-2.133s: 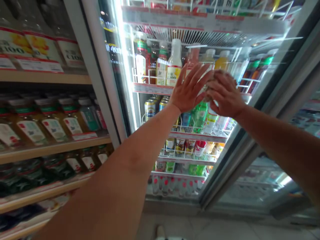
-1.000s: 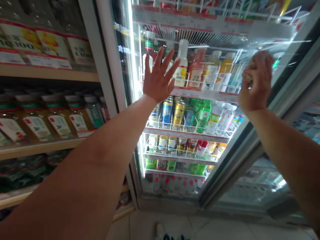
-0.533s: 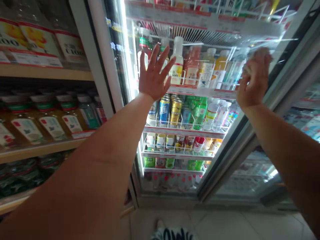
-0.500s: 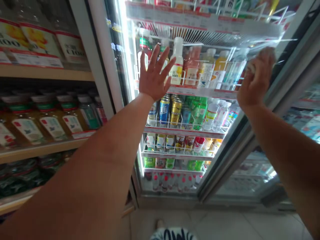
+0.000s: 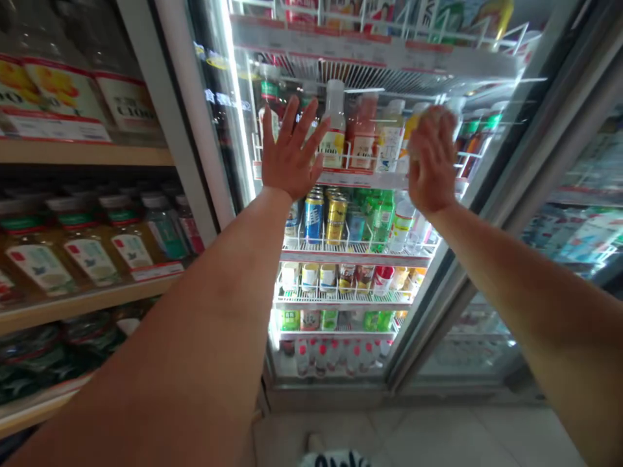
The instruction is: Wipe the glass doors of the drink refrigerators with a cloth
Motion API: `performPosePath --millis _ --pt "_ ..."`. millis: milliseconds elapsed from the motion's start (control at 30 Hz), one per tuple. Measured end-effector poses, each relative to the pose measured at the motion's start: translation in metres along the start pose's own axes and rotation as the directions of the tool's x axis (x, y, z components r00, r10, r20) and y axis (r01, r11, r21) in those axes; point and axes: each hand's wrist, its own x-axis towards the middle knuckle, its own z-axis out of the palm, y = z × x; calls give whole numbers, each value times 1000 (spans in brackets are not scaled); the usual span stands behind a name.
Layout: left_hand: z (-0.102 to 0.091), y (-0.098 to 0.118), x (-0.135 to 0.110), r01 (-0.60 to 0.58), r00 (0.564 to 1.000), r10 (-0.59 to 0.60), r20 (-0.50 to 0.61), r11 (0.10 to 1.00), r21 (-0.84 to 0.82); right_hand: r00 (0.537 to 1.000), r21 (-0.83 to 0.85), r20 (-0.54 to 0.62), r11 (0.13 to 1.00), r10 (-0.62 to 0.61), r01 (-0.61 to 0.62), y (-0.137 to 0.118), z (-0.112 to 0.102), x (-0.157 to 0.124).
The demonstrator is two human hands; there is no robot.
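I count two hands on the cooler door (image 5: 450, 285), left hand (image 5: 287, 159) and right hand (image 5: 431, 172), one cloth (image 5: 433, 115), one gold can (image 5: 337, 220) behind it.

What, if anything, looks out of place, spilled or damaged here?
Nothing stands out. Bottles and cans stand upright in rows behind the glass door; the left hand lies flat on it, the right hand presses a pale wad there.

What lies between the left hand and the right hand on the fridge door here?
In the head view, only bare glass lies between the left hand and right hand; bottles stand behind it.
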Motion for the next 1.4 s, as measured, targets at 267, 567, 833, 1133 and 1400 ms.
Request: performPosePath --millis 267,567,833,1133,1400 --pt "-6 3 -3 -1 1000 1 12 1000 0 1000 -16 20 1000 12 -11 2 2 14" --pt "2 1 2 30 998 -34 52 997 72 978 31 157 990 -138 135 10 -1 14" --pt "-5 3 -2 20 999 -19 39 1000 -14 1000 -1 6 1000 21 -21 5 5 -19" --pt "1 -1 0 17 1000 -17 25 999 -33 987 -69 -140 994 74 -84 47 -8 -22" --pt "-3 1 -2 -26 999 25 31 999 44 987 16 152 999 -53 51 9 -5 -20"
